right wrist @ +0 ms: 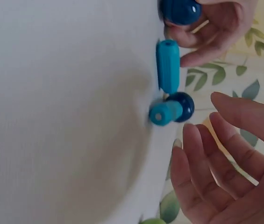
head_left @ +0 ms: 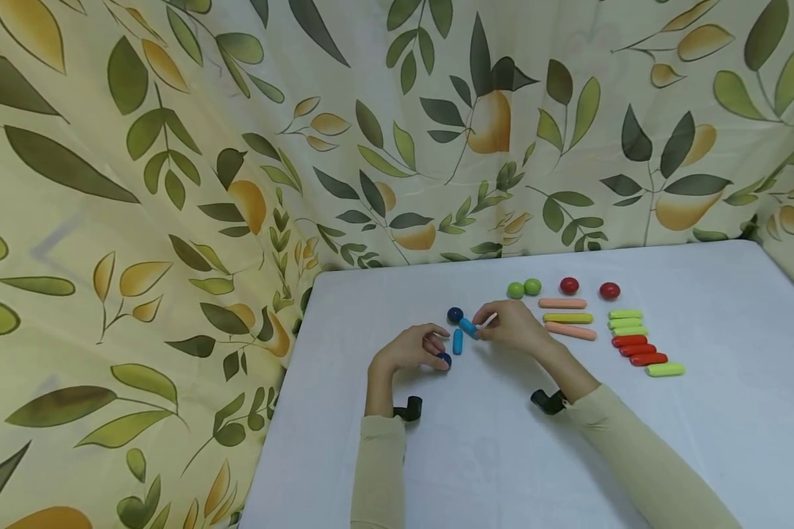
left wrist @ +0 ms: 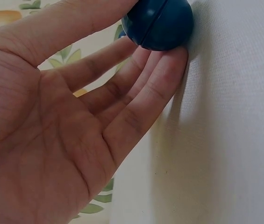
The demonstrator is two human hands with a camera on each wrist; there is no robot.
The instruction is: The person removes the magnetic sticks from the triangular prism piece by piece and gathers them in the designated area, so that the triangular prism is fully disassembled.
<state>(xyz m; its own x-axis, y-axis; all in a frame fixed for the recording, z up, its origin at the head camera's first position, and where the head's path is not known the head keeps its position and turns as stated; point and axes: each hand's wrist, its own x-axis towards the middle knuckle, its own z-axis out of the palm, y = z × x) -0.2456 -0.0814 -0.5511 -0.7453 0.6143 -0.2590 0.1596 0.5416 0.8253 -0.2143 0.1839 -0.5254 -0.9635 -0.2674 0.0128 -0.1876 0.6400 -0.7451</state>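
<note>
Between thumb and fingers, my left hand (head_left: 413,348) pinches a dark blue ball (left wrist: 159,23) with a seam, low over the white table. A light blue stick (head_left: 458,342) lies just right of that hand. A second light blue stick (head_left: 467,328) lies slanted, its far end by another dark blue ball (head_left: 454,315). My right hand (head_left: 511,323) is beside this slanted stick. In the right wrist view its fingers (right wrist: 195,163) are loosely bent and apart from the stick (right wrist: 165,113), with nothing between them.
Two green balls (head_left: 524,288) and two red balls (head_left: 570,286) sit towards the back. Right of my right hand lie peach sticks (head_left: 562,303) and a yellow stick (head_left: 567,318). Several lime sticks (head_left: 626,322) and red sticks (head_left: 638,350) form a column farther right. A leaf-patterned curtain (head_left: 397,147) hangs behind.
</note>
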